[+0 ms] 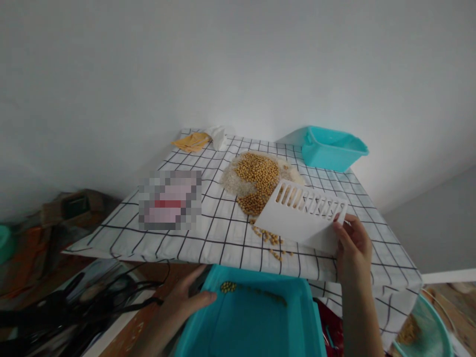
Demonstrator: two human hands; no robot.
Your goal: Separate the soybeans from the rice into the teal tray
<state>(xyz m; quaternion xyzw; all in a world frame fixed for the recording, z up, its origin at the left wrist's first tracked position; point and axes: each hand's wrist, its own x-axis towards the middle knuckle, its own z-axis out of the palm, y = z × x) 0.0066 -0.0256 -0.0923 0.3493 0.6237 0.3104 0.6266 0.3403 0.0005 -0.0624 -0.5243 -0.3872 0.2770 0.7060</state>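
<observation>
My right hand [353, 243] grips the right end of a white slotted plastic sheet [293, 220], thumb on top. The sheet is tilted over the table, its plain left edge beside a heap of yellow soybeans [260, 173]. Pale, rice-like grains [238, 182] lie around the heap. Loose soybeans [273, 239] are scattered between the sheet and the table's front edge. My left hand [186, 297] holds the left rim of a teal bin [253, 322], thumb over the rim; its other fingers are partly hidden. Inside the bin, a few greenish beans [227, 286] sit near the back wall.
A second teal bin [332, 148] stands at the back right of the checked tablecloth [219, 238]. A yellow cloth [192, 142] and a crumpled white bag [219, 138] lie at the back left. A blurred-out item [170, 200] rests on the left. Black cables [122, 292] hang below left.
</observation>
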